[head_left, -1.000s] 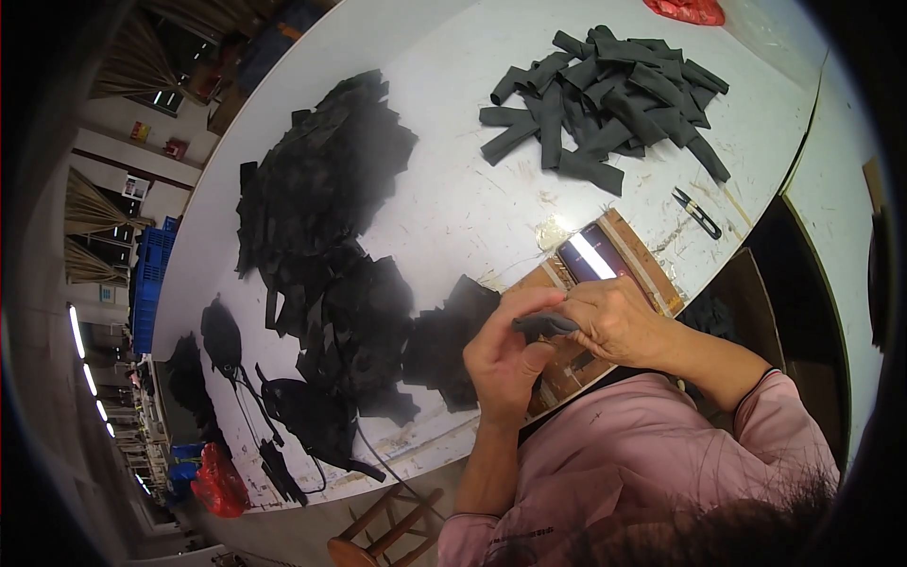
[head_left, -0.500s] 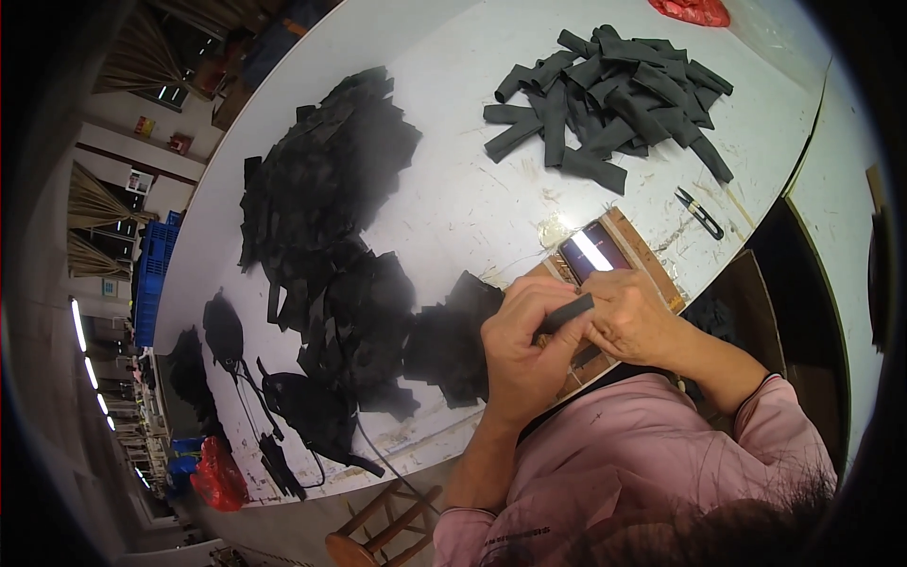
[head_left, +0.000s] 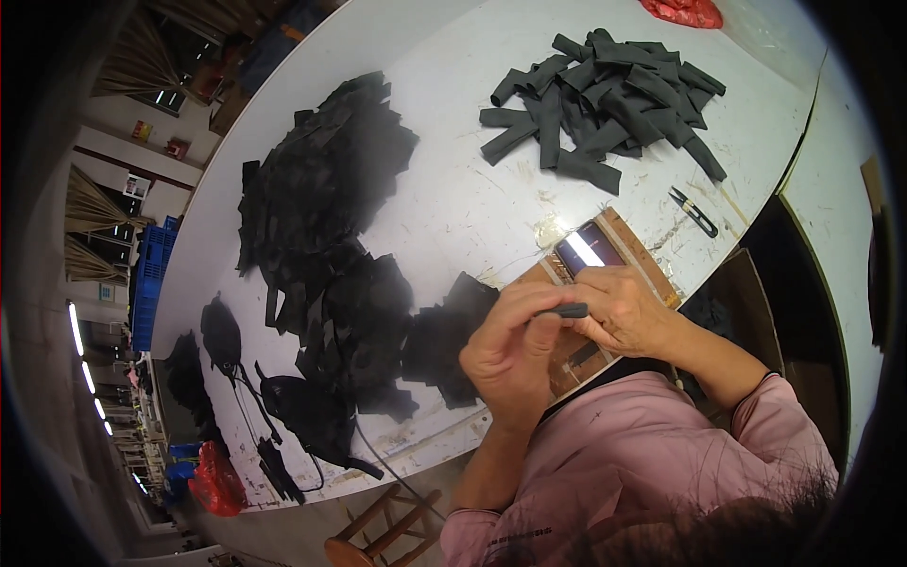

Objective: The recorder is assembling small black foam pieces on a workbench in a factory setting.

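Pinching a dark strip [head_left: 571,310] in left hand [head_left: 510,354] and right hand [head_left: 624,307] (grasping it with both grips); seemingly partway, with folded strips [head_left: 628,113] heaped and flat pieces [head_left: 321,170] left in piles on bench [head_left: 453,208].

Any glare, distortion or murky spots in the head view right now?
Head view: a white band, probably reflected light, crosses the phone; the table's edge curves, fisheye-fashion; in the large black pile, pieces merge into darkness; the held strip is small and dark, its detail hard to read.
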A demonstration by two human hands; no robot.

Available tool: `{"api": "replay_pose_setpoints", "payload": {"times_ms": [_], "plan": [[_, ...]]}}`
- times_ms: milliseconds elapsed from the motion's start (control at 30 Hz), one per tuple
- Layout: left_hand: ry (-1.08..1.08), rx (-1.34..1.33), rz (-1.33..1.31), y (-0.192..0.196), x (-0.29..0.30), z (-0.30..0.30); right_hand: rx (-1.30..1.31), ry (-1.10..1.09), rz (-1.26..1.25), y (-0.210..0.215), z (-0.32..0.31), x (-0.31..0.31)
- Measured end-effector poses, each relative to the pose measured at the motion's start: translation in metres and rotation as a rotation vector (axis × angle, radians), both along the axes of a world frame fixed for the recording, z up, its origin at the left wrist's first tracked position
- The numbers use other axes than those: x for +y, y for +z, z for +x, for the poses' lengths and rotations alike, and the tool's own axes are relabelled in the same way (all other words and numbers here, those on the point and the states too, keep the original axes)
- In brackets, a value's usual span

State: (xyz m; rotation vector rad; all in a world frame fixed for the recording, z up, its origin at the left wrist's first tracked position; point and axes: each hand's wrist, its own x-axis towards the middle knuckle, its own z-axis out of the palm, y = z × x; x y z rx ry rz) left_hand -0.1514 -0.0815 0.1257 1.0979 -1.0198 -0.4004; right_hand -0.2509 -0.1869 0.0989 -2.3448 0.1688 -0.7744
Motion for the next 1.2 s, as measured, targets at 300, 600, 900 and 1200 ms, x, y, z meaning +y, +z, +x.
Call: {"api": "replay_pose_setpoints", "payload": {"times_ms": [300, 600, 900, 1200], "plan": [[-0.013, 0.647, -0.189, -0.014, 0.014, 0.01, 0.154, 0.074, -0.103, 0.003, 0.005, -0.006], [0.049, -0.142, 0.145, 0.005, 0.015, 0.022, 0.06, 0.058, 0.062, -0.013, 0.005, 0.005], [0.468, -0.07, 0.536, -0.054, 0.037, 0.03, -0.234, 0.064, 0.857, 0.055, 0.034, -0.068], [0.651, -0.815, 0.864, -0.113, 0.038, -0.008, 0.168, -0.164, 1.092, -0.053, -0.042, 0.026]]}}
